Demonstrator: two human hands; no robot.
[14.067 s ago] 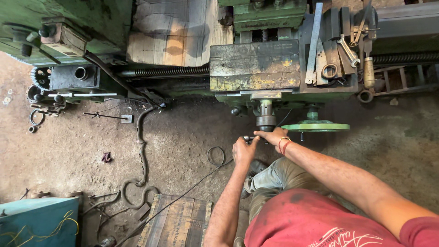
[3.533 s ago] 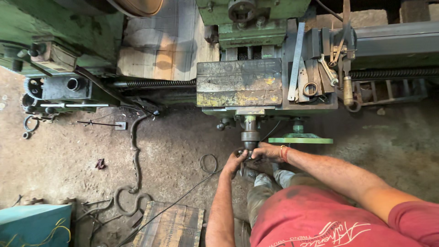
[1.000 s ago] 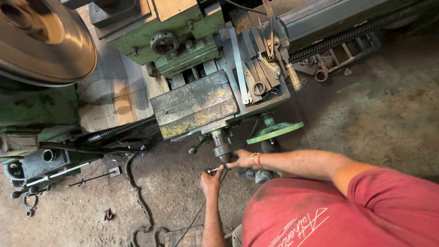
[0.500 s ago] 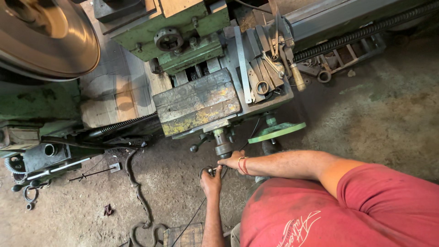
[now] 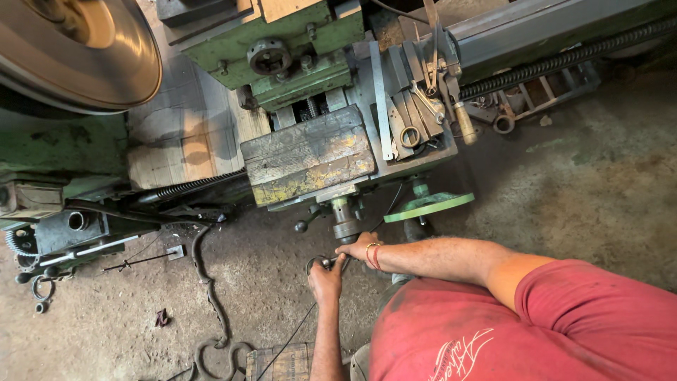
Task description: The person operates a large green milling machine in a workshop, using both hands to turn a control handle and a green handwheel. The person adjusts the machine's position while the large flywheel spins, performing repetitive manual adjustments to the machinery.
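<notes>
Both hands work at the near face of a green lathe carriage. The left hand is clenched around the small dark crank handle, which sticks out low and near, just below the carriage. The right hand, with a red-and-gold bangle at the wrist, is wrapped over the grey round shaft hub just above and right of that handle; its fingers curl around it. Right of the hub a flat green handwheel juts out. On the carriage top lies a worn yellow-and-grey block, with spanners and a wooden-handled tool to its right. Far left, a large metal faceplate shows. A dark cable snakes over the dirt floor at near left.
</notes>
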